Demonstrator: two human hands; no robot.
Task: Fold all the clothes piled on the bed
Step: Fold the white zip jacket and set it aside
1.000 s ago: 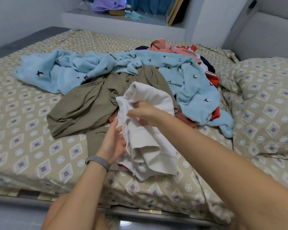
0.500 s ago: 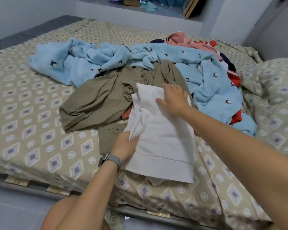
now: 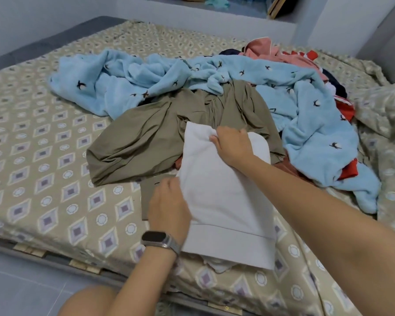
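Note:
A white garment (image 3: 224,201) lies spread near the front edge of the bed (image 3: 43,156), its hem toward me. My right hand (image 3: 234,145) pinches its far top edge. My left hand (image 3: 168,206) grips its left side, fingers tucked under the cloth. Behind it lies the pile: an olive garment (image 3: 151,142), a light blue fleece with small dark birds (image 3: 312,117), and pink (image 3: 276,54), red (image 3: 349,171) and dark pieces partly buried underneath.
A flat olive piece (image 3: 149,197) lies under the white garment's left side. A pillow in the same patterned cover (image 3: 388,110) sits at the right. The bed's front edge and slats (image 3: 32,249) are close to me, with floor below.
The white garment went from bunched up in both hands to laid flat on the bed. My right hand moved to its far edge, my left hand stayed at its left side.

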